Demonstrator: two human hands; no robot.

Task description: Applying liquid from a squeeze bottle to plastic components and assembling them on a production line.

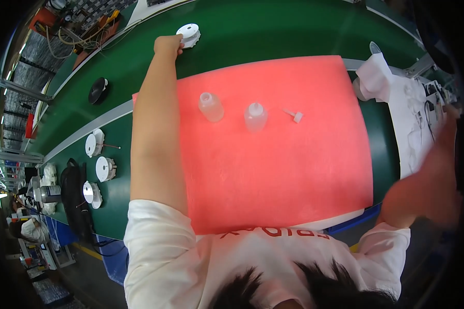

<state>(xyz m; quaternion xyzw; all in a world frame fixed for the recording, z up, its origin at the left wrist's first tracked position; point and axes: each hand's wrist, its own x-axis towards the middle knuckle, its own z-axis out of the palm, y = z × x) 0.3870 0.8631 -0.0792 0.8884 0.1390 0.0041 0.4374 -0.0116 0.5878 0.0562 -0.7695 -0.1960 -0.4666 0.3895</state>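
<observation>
My left hand (168, 46) reaches far across the green belt. Its fingers are closed on the edge of a white round plastic part (190, 32), a disc with a notched body beneath. Blurred by motion, my right hand (449, 123) is over at the right beside the white-covered surface, and its fingers cannot be made out. Between my arms lies a pink mat (278, 180). Standing on it are a translucent bottle with an open neck (211, 107) and another bottle with a nozzle tip (255, 117). A small white nozzle cap (296, 117) lies to their right.
Several similar white parts, one of them here (105, 169), sit at the left. A black round part (98, 91) rests on the belt (273, 31). Beyond the mat's right edge, a white cloth (375, 77) hangs over a container, near a white sheet (404, 123) with small items.
</observation>
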